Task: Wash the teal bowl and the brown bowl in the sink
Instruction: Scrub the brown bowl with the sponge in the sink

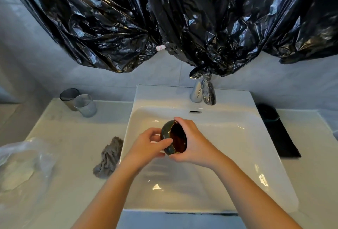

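Head view: bowl [176, 137] partly hidden between hands [146, 145] [195, 141]

Bowl [171, 133] over sink [228, 137], between left hand [146, 143] and right hand [194, 142]. Faucet [204, 89] behind. Two cups [85, 105] rear left on counter [73, 137]; cloth [108, 157] just left of sink; mat [281, 137] right.

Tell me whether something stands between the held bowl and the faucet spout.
Nothing visible does. Both the left hand and the right hand grip the bowl over the sink, and the white basin between it and the faucet at the back shows only the overflow slot.
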Available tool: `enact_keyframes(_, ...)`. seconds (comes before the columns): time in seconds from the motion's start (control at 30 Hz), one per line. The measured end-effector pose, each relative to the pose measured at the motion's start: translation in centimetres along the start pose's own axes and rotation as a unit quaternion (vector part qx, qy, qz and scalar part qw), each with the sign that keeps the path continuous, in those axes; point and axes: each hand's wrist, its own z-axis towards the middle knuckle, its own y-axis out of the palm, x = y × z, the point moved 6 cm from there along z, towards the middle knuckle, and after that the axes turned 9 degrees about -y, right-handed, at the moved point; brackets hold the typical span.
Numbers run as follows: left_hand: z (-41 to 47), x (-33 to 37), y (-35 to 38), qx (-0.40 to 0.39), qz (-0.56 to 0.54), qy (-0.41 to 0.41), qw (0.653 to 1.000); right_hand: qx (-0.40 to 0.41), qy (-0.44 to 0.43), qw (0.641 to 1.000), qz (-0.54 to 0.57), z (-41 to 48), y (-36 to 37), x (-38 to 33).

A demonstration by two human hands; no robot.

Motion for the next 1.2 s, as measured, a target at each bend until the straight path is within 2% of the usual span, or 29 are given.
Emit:
enact_keyframes(0.2,-0.2,1.7,4.5,0.011,0.004,-0.014,1.0,0.017,0.005,1.0,0.006,-3.3,-3.1,1.9)
enact_keyframes(0.27,-0.1,2.4,6.4,0.015,0.0,-0.015,1.0,0.029,0.03,0.998,0.054,-4.7,-5.1,3.3)
enact_keyframes(0.37,0.0,3.7,9.8,-0.01,-0.042,-0.022,0.999,0.047,0.112,0.976,0.18,-7.1,-8.8,6.8)
enact_keyframes(0.53,0.4,5.9,17.2,-0.044,-0.08,-0.025,0.995,0.091,0.134,0.96,0.228,-10.9,-15.3,12.4)
enact_keyframes(0.67,1.8,7.2,23.3,-0.022,-0.122,-0.04,0.991,0.15,0.153,0.947,0.242,-13.4,-19.5,16.5)
enact_keyframes(0.77,2.7,8.8,28.0,-0.007,-0.13,-0.017,0.991,0.196,0.177,0.931,0.25,-15.0,-22.5,19.8)
enact_keyframes(0.93,5.0,10.4,35.1,0.011,-0.049,0.025,0.998,0.248,0.201,0.921,0.225,-17.5,-27.0,24.8)
enact_keyframes(1.0,6.3,10.3,37.5,0.02,-0.045,0.009,0.999,0.258,0.219,0.916,0.214,-18.1,-27.8,27.2)
enact_keyframes(1.1,8.4,9.1,40.7,0.013,-0.06,-0.058,0.996,0.272,0.255,0.911,0.176,-18.4,-28.0,31.1)
enact_keyframes(1.2,10.3,7.6,42.8,0.032,-0.008,-0.085,0.996,0.268,0.299,0.903,0.151,-18.3,-26.9,34.4)
